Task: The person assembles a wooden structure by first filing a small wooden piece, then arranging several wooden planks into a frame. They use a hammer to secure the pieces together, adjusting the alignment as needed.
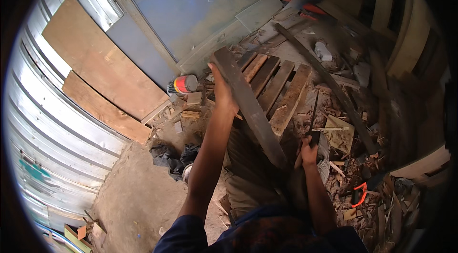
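Trousers (pixel 245 184) lie nearest me, under the lower end of a dark plank (pixel 252 110); whether they touch I cannot tell. My right hand (pixel 308 152), just right of that end, is closed round a slim dark tool (pixel 313 126) that points away from me. The plank's long axis slants forward and leftward to my left hand (pixel 222 86), which grasps its far end. Beyond lies a slatted wooden pallet (pixel 293 100); farther still stands a grey panel (pixel 191 10).
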`<state>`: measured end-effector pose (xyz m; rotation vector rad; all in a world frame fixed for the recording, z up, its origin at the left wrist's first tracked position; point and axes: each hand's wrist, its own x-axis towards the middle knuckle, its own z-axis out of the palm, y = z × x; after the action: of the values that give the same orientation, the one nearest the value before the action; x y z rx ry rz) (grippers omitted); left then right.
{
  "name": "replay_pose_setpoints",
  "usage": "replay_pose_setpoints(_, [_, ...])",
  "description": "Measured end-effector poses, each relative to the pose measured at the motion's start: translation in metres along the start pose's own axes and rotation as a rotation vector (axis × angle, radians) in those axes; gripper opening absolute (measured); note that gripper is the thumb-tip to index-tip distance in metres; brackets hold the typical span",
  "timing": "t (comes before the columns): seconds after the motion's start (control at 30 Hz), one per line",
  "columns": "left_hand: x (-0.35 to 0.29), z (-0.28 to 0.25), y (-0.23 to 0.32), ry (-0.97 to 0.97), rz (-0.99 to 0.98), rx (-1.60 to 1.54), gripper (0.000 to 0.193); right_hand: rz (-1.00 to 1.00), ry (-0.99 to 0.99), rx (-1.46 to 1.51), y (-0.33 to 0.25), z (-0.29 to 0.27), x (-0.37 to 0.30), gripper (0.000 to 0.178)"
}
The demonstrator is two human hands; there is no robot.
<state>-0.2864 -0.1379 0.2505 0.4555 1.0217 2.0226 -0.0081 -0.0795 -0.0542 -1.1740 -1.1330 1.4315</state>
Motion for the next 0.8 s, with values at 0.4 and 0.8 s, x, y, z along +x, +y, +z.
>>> replay_pose_setpoints(0.4, [-0.044, -0.023, -0.090, -0.131, -0.289, 0.012, 0.087, -0.223, 0.194, -0.757, 0.032, -0.208, 0.039, 0.028])
replay_pose_setpoints(0.8, [-0.076, -0.065, -0.129, 0.023, -0.268, -0.037, 0.076, -0.058, 0.314, -1.253, 0.058, -0.226, 0.017, 0.059])
